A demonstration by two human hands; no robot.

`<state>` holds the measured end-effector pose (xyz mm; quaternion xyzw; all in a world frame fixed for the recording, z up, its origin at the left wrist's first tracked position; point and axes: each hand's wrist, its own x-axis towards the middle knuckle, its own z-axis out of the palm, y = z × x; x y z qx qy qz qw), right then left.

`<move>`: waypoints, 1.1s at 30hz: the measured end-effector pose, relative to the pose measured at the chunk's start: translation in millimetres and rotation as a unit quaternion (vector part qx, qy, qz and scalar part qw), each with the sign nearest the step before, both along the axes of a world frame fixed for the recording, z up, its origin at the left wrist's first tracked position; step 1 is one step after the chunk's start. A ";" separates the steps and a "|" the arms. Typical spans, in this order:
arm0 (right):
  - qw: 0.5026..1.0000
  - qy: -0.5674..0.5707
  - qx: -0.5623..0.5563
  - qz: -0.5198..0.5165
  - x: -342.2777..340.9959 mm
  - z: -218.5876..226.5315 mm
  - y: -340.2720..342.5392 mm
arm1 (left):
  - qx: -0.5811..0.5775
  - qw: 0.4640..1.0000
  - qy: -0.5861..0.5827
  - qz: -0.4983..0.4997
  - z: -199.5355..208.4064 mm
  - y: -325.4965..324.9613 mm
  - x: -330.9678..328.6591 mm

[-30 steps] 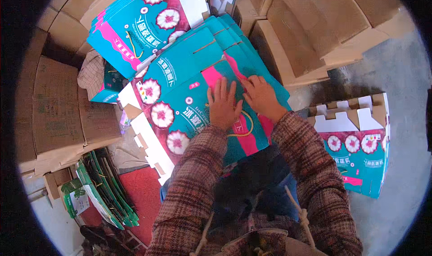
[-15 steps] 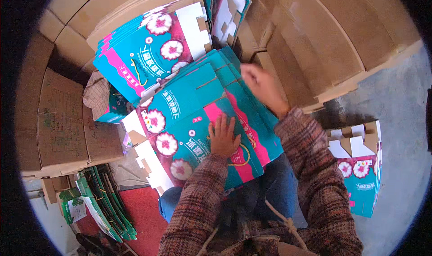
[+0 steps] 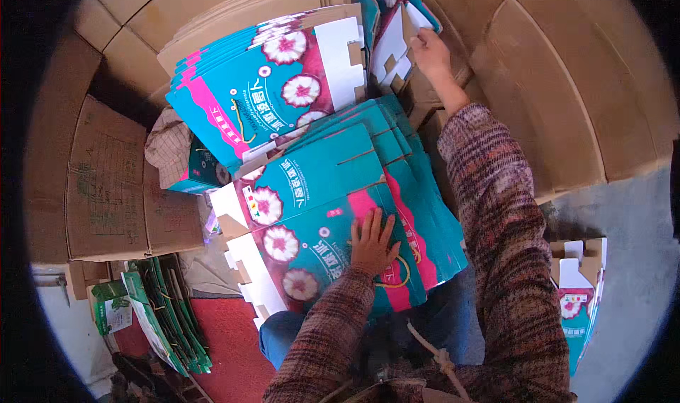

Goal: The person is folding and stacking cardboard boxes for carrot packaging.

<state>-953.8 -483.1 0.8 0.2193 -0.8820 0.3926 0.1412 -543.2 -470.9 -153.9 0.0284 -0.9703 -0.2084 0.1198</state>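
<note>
My left hand (image 3: 374,243) lies flat with fingers spread on a folded-flat printed carton (image 3: 319,222), teal with a pink band, white flower-like slices and a yellow cord handle. This carton tops a fanned pile of similar flat cartons (image 3: 432,212) across my lap. My right arm stretches forward, and my right hand (image 3: 432,54) is closed at the edge of another teal carton (image 3: 394,49) with white cut-out flaps, standing at the back. Just left of that carton leans a thick stack of the same cartons (image 3: 244,95).
Large brown boxes (image 3: 545,91) wall in the right and back, more brown boxes (image 3: 106,183) the left. Green folded cartons (image 3: 163,318) stand by a red mat (image 3: 230,339). More teal cartons (image 3: 577,290) stand on the grey floor at right. A checked cloth (image 3: 167,148) lies at left.
My right hand has moved forward from above the lap pile to the standing carton at the back. My left hand stays flat on the top carton. The whole view has shifted slightly.
</note>
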 end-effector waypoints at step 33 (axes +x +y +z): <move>0.982 0.114 -0.147 -0.022 15.3 38.2 38.3 | 0.013 1.000 -0.025 0.002 0.1 2.8 1.1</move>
